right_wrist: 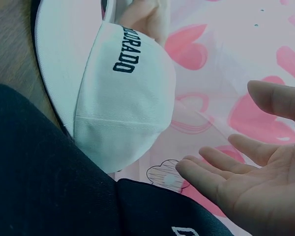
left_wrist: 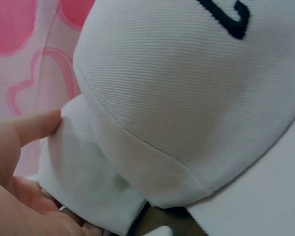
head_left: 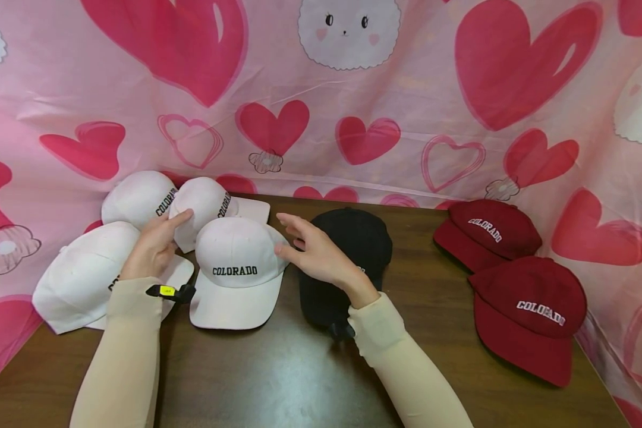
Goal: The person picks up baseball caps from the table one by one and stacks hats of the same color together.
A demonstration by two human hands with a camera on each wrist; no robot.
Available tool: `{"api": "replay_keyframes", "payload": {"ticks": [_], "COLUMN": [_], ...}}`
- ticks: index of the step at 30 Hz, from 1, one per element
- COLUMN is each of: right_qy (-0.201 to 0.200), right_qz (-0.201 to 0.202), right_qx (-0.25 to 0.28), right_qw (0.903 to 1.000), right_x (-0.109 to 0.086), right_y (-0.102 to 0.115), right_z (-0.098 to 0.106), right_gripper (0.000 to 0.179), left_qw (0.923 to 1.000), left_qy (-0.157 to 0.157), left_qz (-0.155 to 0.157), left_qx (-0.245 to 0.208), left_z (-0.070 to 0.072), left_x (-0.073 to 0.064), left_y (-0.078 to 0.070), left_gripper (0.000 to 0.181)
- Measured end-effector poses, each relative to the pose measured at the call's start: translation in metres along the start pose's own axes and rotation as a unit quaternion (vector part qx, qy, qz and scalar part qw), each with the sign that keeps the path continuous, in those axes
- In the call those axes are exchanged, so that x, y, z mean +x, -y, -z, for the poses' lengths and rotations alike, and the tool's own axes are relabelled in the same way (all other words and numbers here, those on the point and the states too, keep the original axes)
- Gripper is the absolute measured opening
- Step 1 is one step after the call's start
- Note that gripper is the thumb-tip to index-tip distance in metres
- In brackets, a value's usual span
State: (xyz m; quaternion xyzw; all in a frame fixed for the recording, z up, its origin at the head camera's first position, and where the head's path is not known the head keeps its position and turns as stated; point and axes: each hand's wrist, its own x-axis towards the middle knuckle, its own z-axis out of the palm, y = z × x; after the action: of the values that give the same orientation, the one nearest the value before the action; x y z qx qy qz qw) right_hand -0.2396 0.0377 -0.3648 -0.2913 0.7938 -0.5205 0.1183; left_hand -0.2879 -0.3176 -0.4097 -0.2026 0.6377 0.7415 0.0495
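Note:
My left hand (head_left: 152, 246) pinches the edge of a small-looking white cap (head_left: 198, 202), whose brim points right, at the back of the white group. In the left wrist view, the thumb lies on that cap's white cloth (left_wrist: 83, 162), and some fingers are partly hidden behind its edge. In front of it sits another white cap (head_left: 238, 255) with COLORADO in black, brim toward me. My right hand (head_left: 321, 252) hovers with spread, relaxed fingers over a black cap (head_left: 353, 232), close to the front white cap's right side. In the right wrist view, its palm holds nothing.
Two more white caps, one at the back left (head_left: 134, 196) and one at the front left (head_left: 85, 273), flank my left hand. Two dark red caps, one behind (head_left: 492, 232) and one in front (head_left: 529, 315), overlap on the right. A pink heart-patterned cloth (head_left: 406, 71) hangs behind the brown table (head_left: 246, 380).

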Motion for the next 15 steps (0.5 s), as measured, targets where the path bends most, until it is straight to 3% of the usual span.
{"api": "replay_keyframes", "payload": {"ticks": [5, 11, 15], "right_qy": [0.001, -0.001, -0.001], "right_qz": [-0.001, -0.003, -0.003], "right_qx": [0.005, 0.006, 0.008], "right_qw": [1.0, 1.0, 1.0], "right_x": [0.0002, -0.0007, -0.0006], "right_y": [-0.0002, 0.0015, 0.002], "right_z": [-0.0002, 0.0, 0.0004], "right_gripper": [0.068, 0.068, 0.068], "left_qw": [0.9967, 0.9893, 0.9833], "left_qy": [0.02, 0.039, 0.041], "left_qz": [-0.008, -0.029, -0.053], "left_qx": [-0.079, -0.138, -0.169], "left_z": [-0.0002, -0.0066, -0.0098], "left_x": [-0.0019, -0.0003, 0.0019], "left_y": [0.0042, 0.0044, 0.0022], "left_gripper": [0.067, 0.065, 0.048]}}
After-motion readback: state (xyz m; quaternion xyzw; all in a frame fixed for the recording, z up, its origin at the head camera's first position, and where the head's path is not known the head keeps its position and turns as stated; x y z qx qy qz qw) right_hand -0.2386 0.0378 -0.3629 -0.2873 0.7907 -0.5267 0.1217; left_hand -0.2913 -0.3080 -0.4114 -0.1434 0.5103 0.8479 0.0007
